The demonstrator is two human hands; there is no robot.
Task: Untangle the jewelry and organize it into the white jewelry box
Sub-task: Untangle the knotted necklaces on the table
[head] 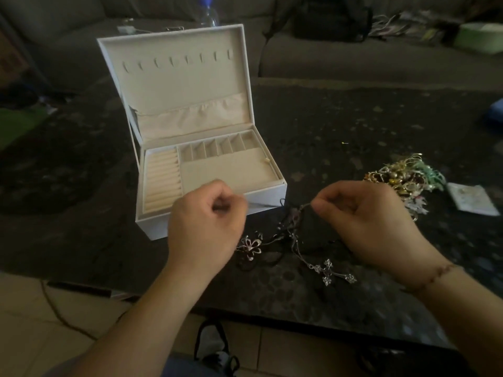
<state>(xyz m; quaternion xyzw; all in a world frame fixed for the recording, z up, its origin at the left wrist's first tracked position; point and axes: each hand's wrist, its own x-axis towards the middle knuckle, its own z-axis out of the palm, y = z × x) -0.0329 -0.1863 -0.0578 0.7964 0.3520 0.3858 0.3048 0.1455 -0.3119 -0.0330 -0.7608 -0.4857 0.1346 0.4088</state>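
- Head view only: white jewelry box (pixel 190 170) sits open on the dark table (pixel 340 126), lid up. Every compartment I can see looks empty, lid hooks bare too.
- My left hand (pixel 206 221) is curled, pinching a thin dark cord (pixel 265 204) just in front of the box.
- My right hand (pixel 373 221) is curled too, pinching the other end of the tangled necklaces (pixel 291 238) between the hands; flower pendant (pixel 249 247) and star charms (pixel 330 272) lie on the table below.
- Jewelry pile (pixel 402 178) to the right looks untouched, still knotted.
- My read: very early. First piece is mid-untangle, nothing stowed, the whole pile left.
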